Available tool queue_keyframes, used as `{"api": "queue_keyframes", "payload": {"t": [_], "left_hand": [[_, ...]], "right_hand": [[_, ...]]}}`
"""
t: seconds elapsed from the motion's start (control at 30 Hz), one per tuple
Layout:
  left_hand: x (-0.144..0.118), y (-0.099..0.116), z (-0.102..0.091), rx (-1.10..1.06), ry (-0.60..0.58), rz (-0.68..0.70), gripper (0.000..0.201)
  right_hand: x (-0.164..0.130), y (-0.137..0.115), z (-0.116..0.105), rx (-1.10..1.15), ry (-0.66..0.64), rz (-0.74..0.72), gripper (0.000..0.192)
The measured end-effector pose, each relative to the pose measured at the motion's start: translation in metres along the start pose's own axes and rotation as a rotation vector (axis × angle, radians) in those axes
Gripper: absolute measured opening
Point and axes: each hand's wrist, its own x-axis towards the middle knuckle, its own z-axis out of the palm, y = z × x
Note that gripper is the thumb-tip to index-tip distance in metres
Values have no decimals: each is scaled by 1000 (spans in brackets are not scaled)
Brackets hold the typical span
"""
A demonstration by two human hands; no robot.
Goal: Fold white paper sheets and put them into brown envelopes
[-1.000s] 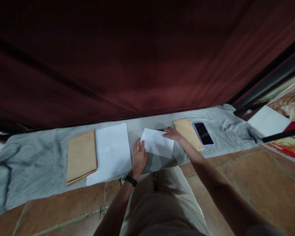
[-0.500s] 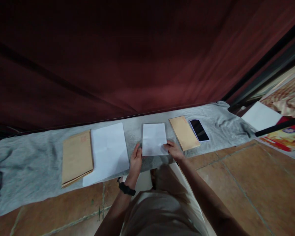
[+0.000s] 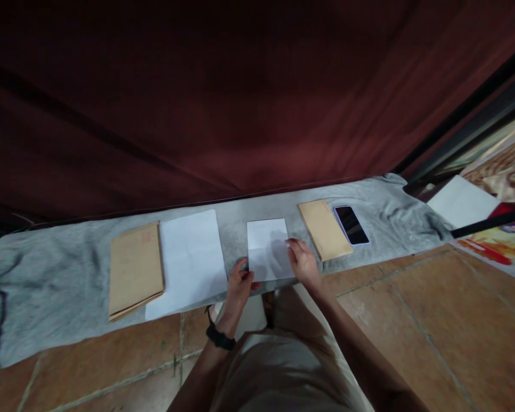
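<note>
Right now the left hand (image 3: 239,281) pinches the near left corner of the small white paper (image 3: 266,247), and the right hand (image 3: 301,261) lies flat and open on its right edge. That paper looks folded already and lies flat on the grey cloth (image 3: 60,257). Just right of it sits a brown envelope (image 3: 324,229), shut and untouched, then a phone (image 3: 351,225). Left of it lie a big white sheet (image 3: 189,260), not folded up, and another brown envelope (image 3: 134,268).
</note>
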Motion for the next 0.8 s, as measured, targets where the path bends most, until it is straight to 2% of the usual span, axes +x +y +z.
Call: {"api": "queue_keyframes", "payload": {"t": [0.13,0.23,0.47,0.8], "left_hand": [[-2,2,-1,52,-49,7,60],[0,2,-3,65,-88,16,63],[5,1,-6,118,-127,7,60],[9,-3,-8,131,-164,-25,63]], "right_hand": [[10,-19,18,9,-257,-382,36],[20,-27,33,-76,-378,-524,39],[57,-24,48,-223,-376,-541,44],[103,-14,59,-293,-367,-441,49]]}}
